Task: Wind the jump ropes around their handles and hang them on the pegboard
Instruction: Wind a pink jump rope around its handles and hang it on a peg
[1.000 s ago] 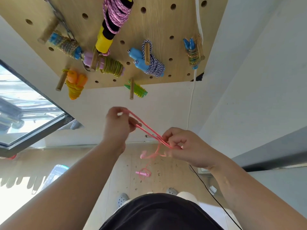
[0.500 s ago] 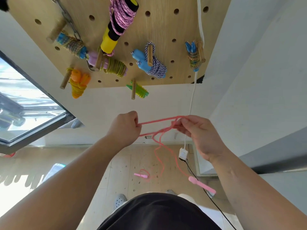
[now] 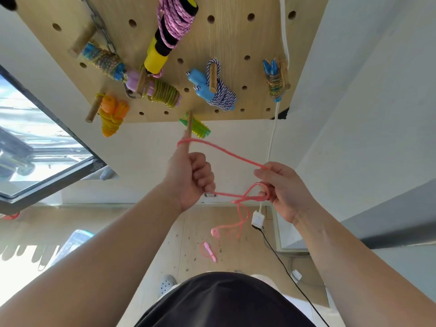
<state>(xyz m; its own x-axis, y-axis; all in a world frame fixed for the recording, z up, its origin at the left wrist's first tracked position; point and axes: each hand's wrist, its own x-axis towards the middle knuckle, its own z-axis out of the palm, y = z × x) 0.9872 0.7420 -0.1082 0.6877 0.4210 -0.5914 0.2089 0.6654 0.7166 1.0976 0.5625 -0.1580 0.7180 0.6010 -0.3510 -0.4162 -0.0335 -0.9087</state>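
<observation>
A thin pink jump rope (image 3: 226, 152) runs between my two hands below the wooden pegboard (image 3: 226, 41). My left hand (image 3: 188, 175) has its index finger raised with the rope looped over the fingertip, the other fingers curled on a lower strand. My right hand (image 3: 280, 187) pinches the rope and holds a small loop of it round a finger. The rest of the rope hangs down, with one pink handle (image 3: 214, 232) dangling and the other pink handle (image 3: 210, 251) lower, near the floor.
Several wound ropes hang on pegs: orange (image 3: 111, 114), olive with lilac handles (image 3: 162, 93), blue-and-white (image 3: 217, 90), green (image 3: 195, 127), pink with yellow-black handles (image 3: 169, 27). A white cable with a plug (image 3: 258, 218) hangs at right. A window (image 3: 35, 142) stands at left.
My left hand has risen toward the peg with its index finger now extended under the rope. My right hand has dropped and formed a loop. The dangling handle has swung left.
</observation>
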